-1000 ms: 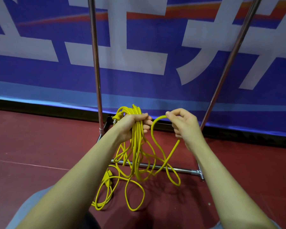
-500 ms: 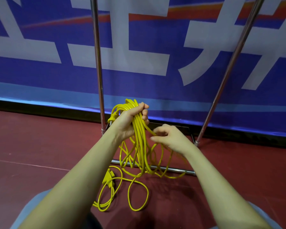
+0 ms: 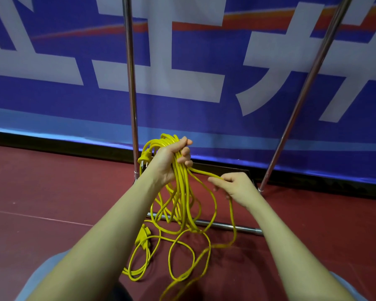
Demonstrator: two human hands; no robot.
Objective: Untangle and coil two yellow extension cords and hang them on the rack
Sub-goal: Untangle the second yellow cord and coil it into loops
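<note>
Right hand point(image 3: 237, 187) shifted rightward, one cord strand point(image 3: 204, 173) pinched; coiled cord bundle point(image 3: 178, 177) gripped in left hand point(image 3: 172, 159).

Open floor point(image 3: 52, 192) lies left and right of the hands, while rack poles point(image 3: 131, 83), base bar point(image 3: 226, 225) and dangling cord loops point(image 3: 182, 203) crowd the middle.

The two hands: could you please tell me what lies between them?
In the head view, one yellow strand spans the gap, from the bundle gripped by the left hand to the right hand pinching it.
</note>
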